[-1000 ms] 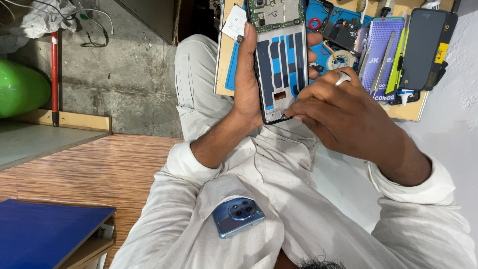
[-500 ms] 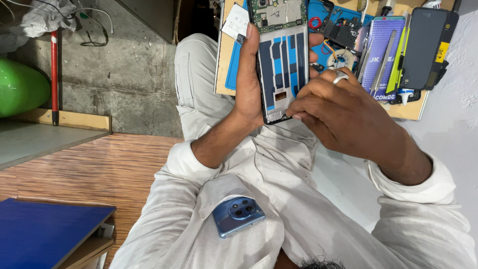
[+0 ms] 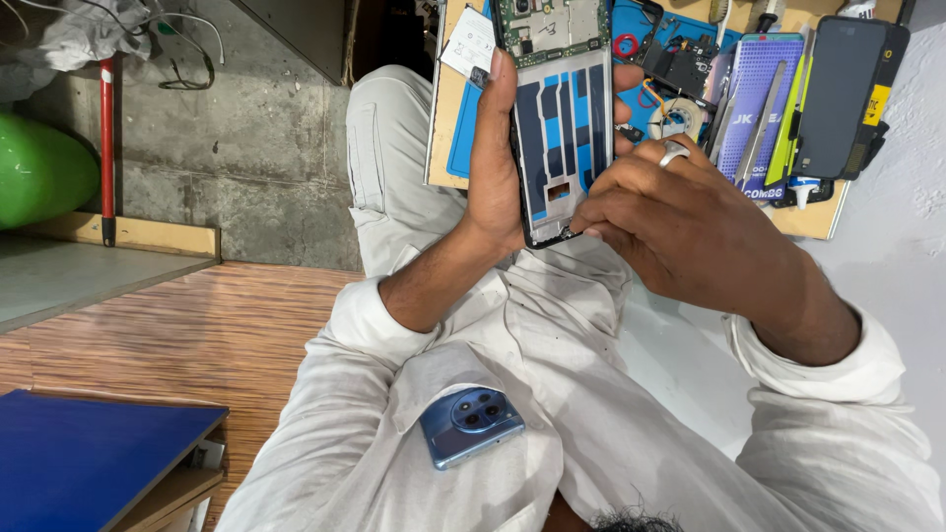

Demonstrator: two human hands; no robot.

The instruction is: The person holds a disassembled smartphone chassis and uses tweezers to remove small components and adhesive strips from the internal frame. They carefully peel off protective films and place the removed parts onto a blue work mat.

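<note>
My left hand (image 3: 493, 167) grips an opened phone frame (image 3: 564, 128) by its left edge, holding it upright; the inside shows blue strips and a green circuit board at the top. My right hand (image 3: 680, 222), with a silver ring on one finger, has its fingertips pinched at the frame's lower right corner. Whether it holds a small tool or part there is hidden by the fingers. A blue phone back cover (image 3: 471, 424) with a round camera ring sticks out of my white shirt pocket.
A wooden board (image 3: 448, 118) across my lap carries a blue mat, a black phone screen (image 3: 838, 94), tweezers (image 3: 759, 128), a tape roll and small parts. A green rounded object (image 3: 39, 167) and a red pole stand left. A blue panel (image 3: 89, 463) lies at lower left.
My right hand has shifted slightly down along the frame's right edge to its lower corner. The left hand and frame stay almost still.
</note>
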